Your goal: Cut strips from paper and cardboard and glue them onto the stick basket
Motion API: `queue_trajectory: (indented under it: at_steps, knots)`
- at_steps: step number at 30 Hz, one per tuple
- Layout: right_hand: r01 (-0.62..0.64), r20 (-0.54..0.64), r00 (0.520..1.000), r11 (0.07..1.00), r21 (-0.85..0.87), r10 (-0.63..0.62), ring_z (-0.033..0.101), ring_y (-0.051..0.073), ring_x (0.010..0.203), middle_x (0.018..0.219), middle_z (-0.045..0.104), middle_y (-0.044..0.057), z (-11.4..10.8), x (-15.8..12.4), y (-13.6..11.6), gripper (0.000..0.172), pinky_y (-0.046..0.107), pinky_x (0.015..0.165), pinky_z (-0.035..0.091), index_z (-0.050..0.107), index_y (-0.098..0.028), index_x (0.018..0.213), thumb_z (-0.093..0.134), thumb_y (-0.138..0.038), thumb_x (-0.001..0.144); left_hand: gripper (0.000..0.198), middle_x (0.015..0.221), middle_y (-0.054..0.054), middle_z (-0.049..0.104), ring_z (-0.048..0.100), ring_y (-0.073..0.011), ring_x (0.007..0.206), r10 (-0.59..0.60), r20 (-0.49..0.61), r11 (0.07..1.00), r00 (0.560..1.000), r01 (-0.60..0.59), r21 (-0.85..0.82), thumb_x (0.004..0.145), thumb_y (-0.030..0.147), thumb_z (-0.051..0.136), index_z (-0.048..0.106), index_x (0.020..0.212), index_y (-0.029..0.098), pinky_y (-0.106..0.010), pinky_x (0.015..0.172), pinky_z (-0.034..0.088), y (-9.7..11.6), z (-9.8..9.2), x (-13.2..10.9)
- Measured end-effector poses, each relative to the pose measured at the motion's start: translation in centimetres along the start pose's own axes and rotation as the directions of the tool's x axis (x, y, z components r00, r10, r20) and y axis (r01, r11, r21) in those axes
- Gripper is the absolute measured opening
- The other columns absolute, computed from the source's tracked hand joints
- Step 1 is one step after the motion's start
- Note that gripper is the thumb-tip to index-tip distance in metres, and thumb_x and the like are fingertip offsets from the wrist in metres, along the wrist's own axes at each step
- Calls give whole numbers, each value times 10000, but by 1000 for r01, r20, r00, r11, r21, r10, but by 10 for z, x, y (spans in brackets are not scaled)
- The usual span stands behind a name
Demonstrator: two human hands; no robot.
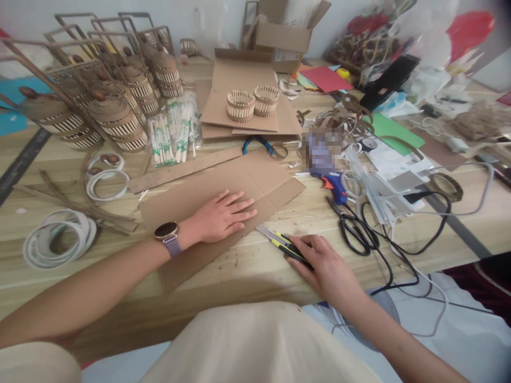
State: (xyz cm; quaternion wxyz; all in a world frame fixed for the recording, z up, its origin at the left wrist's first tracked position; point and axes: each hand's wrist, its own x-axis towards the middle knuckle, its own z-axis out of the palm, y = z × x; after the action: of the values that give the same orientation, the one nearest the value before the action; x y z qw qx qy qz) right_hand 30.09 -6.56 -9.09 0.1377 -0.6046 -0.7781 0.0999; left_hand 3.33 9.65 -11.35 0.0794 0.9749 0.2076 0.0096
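A flat sheet of brown cardboard lies on the wooden table in front of me. My left hand rests flat on it with the fingers spread, a watch on its wrist. To the right, my right hand grips a black and yellow utility knife. The knife's blade is out, its tip close to the cardboard's near right edge; whether they touch I cannot tell. Scissors with black handles lie beyond my right hand, beside a blue glue gun.
Rolls of white tape lie at the left, near brown strips. Several lantern-like stick baskets stand at the back left, by bagged sticks. Two small stick rings sit on more cardboard. Cables trail over the right edge.
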Motion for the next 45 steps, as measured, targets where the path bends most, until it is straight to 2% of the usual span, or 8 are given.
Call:
queue_trajectory:
  at_steps: [5, 11, 18, 25, 29, 35, 40, 45]
  knots:
    - [23, 10, 1000, 999, -40, -23, 624, 284, 963, 1011, 621, 133, 6, 3, -9, 421, 431, 846, 585, 601, -134, 1317, 496, -366, 982, 496, 1612, 15, 325, 237, -284, 1497, 3, -3, 1000, 1000, -3, -8, 1056, 469, 254, 374, 1516, 327, -508, 1212, 125, 0, -1, 0]
    - [41, -13, 999, 999, -27, -41, 629, 266, 941, 1005, 624, 109, 11, -6, -20, 399, 413, 821, 596, 582, -206, 1340, 506, -357, 979, 481, 1601, 11, 353, 243, -263, 1497, 6, -26, 1000, 1000, -6, 5, 1057, 456, 263, 386, 1508, 342, -485, 1214, 125, 0, 1, 0]
    - [60, -12, 998, 998, -34, -60, 627, 273, 963, 1017, 628, 122, 17, -3, -31, 402, 412, 822, 598, 591, -157, 1326, 518, -329, 969, 479, 1594, 9, 369, 259, -270, 1489, 6, -28, 1000, 1000, -6, 16, 1055, 459, 273, 384, 1507, 346, -497, 1202, 153, 0, 1, 0]
    - [51, -28, 998, 998, -26, -52, 623, 266, 947, 1005, 628, 109, 18, -10, -36, 406, 404, 820, 593, 592, -187, 1336, 521, -338, 966, 484, 1605, -13, 345, 261, -273, 1493, 15, -11, 1000, 1000, -15, 22, 1055, 450, 287, 383, 1511, 320, -501, 1204, 182, -1, -3, 1]
    - [41, -25, 999, 999, -22, -42, 617, 282, 970, 1028, 627, 125, 20, -3, -38, 406, 427, 823, 591, 602, -163, 1316, 499, -361, 977, 516, 1613, -38, 322, 250, -242, 1501, 26, 11, 999, 1000, -26, 26, 1060, 453, 254, 335, 1537, 272, -476, 1223, 159, -5, -9, -25]
    - [70, -46, 996, 997, -18, -71, 616, 283, 947, 1014, 622, 127, 19, 15, -36, 429, 434, 812, 583, 598, -169, 1322, 459, -403, 991, 538, 1613, -57, 316, 217, -277, 1511, -71, 1, 997, 998, 71, 21, 1055, 486, 218, 356, 1529, 273, -540, 1220, 124, -19, -17, -81]
    - [77, -14, 997, 997, -30, -78, 602, 299, 969, 1029, 626, 132, 16, 35, -35, 425, 443, 813, 573, 606, -172, 1321, 494, -392, 975, 514, 1628, -39, 280, 196, -295, 1514, -151, 27, 988, 988, 151, -5, 1059, 462, 215, 353, 1527, 299, -562, 1209, 151, -27, -13, -87]
    - [62, -15, 998, 998, -15, -62, 601, 287, 949, 1004, 622, 116, 17, 36, -39, 430, 424, 804, 574, 595, -176, 1336, 495, -391, 977, 485, 1619, -19, 307, 210, -279, 1510, -171, 6, 985, 985, 171, -17, 1059, 453, 245, 388, 1507, 331, -544, 1212, 164, -28, -11, -84]
